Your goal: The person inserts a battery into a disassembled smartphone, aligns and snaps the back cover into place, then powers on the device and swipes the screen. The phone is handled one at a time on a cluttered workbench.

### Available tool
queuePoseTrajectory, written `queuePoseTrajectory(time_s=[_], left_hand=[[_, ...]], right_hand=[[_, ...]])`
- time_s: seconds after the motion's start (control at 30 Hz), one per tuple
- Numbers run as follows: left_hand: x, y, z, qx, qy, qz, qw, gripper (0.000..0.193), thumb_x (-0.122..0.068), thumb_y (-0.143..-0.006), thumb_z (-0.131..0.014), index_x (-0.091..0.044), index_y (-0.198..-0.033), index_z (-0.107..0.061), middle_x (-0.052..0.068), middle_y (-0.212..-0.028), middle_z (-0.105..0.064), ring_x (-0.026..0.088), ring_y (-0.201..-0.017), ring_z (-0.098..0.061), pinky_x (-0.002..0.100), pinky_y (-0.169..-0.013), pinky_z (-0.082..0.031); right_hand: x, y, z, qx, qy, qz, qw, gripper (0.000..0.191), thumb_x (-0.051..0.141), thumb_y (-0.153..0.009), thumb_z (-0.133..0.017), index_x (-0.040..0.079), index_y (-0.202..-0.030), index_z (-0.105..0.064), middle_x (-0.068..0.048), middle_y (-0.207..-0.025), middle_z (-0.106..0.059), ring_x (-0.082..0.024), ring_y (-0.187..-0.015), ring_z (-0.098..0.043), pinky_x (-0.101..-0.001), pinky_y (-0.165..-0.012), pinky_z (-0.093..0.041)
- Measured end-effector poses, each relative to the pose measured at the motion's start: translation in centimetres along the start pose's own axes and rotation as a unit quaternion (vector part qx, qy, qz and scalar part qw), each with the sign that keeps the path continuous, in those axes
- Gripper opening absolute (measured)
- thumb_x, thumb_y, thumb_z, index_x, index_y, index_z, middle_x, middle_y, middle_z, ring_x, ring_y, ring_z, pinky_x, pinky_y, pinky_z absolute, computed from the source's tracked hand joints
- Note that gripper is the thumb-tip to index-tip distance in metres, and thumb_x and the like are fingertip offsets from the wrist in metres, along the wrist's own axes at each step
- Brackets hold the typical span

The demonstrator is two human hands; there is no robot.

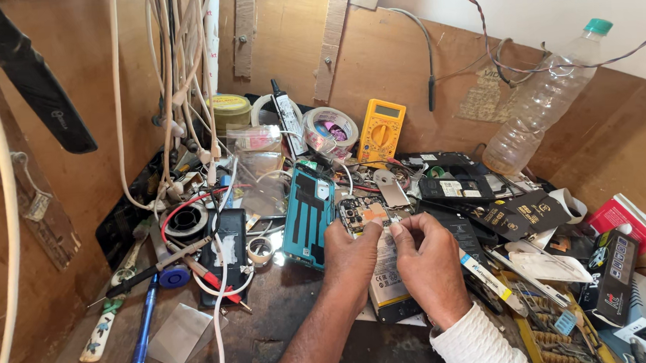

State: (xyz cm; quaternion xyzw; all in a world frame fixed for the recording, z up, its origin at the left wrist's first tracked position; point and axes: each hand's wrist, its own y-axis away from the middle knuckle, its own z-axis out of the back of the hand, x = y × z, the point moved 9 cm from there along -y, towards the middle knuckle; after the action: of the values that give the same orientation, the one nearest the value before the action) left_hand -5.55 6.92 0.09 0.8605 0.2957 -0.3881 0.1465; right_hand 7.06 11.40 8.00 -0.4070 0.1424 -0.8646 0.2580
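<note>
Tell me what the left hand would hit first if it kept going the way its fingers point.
The left hand already touches the opened phone; further on, probably the yellow multimeter, though depth is unclear.

A yellow multimeter (381,130), tape roll (329,129), clear plastic bottle (544,101) and teal phone back cover (307,214) crowd the desk (287,333).
</note>
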Motion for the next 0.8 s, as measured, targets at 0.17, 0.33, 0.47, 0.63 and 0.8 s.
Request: queuePoseTrajectory(time_s=[0.17,0.33,0.47,0.63,0.8], left_hand=[[0.2,0.0,0.2,-0.008,-0.001,0.016,1.000,0.022,-0.003,-0.084,-0.067,0.005,-0.104,-0.066,0.013,-0.089,-0.074,0.019,-0.070,-0.071,0.034,-0.059,-0.058],[0.4,-0.1,0.2,-0.012,-0.002,0.023,1.000,0.021,-0.004,-0.084,-0.067,0.006,-0.103,-0.066,0.014,-0.088,-0.074,0.018,-0.069,-0.071,0.034,-0.058,-0.058],[0.4,-0.2,0.4,-0.020,-0.010,0.027,0.999,0.022,-0.005,-0.084,-0.068,0.005,-0.104,-0.065,0.014,-0.088,-0.074,0.019,-0.069,-0.071,0.034,-0.057,-0.058],[0.4,-0.1,0.4,-0.019,-0.010,0.025,0.999,0.022,-0.004,-0.084,-0.068,0.005,-0.103,-0.066,0.013,-0.088,-0.073,0.018,-0.068,-0.071,0.034,-0.057,-0.058],[0.1,-0.1,0.1,-0.001,0.003,0.006,1.000,0.019,-0.003,-0.084,-0.066,0.003,-0.102,-0.067,0.011,-0.087,-0.074,0.017,-0.067,-0.071,0.033,-0.057,-0.059]], right_hand=[[-0.3,-0.1,-0.1,0.007,-0.014,-0.016,1.000,0.021,0.019,-0.091,-0.070,-0.002,-0.092,-0.073,-0.012,-0.074,-0.075,-0.018,-0.060,-0.065,-0.0355,-0.061,-0.053],[-0.7,0.0,-0.2,0.016,-0.013,-0.035,0.999,0.022,0.020,-0.092,-0.070,-0.001,-0.093,-0.073,-0.013,-0.074,-0.075,-0.017,-0.061,-0.065,-0.0348,-0.062,-0.053],[-0.7,-0.1,-0.2,0.014,-0.034,-0.026,0.999,0.022,0.020,-0.092,-0.069,-0.002,-0.094,-0.072,-0.011,-0.076,-0.075,-0.014,-0.063,-0.064,-0.0326,-0.063,-0.053],[-1.4,0.1,-0.5,0.037,-0.062,-0.062,0.995,0.023,0.020,-0.094,-0.067,-0.002,-0.095,-0.073,-0.009,-0.074,-0.074,-0.012,-0.063,-0.061,-0.0319,-0.060,-0.051],[-1.6,0.0,-0.5,0.039,-0.093,-0.074,0.992,0.023,0.019,-0.094,-0.067,-0.003,-0.094,-0.072,-0.007,-0.075,-0.074,-0.009,-0.064,-0.059,-0.0291,-0.060,-0.050]])
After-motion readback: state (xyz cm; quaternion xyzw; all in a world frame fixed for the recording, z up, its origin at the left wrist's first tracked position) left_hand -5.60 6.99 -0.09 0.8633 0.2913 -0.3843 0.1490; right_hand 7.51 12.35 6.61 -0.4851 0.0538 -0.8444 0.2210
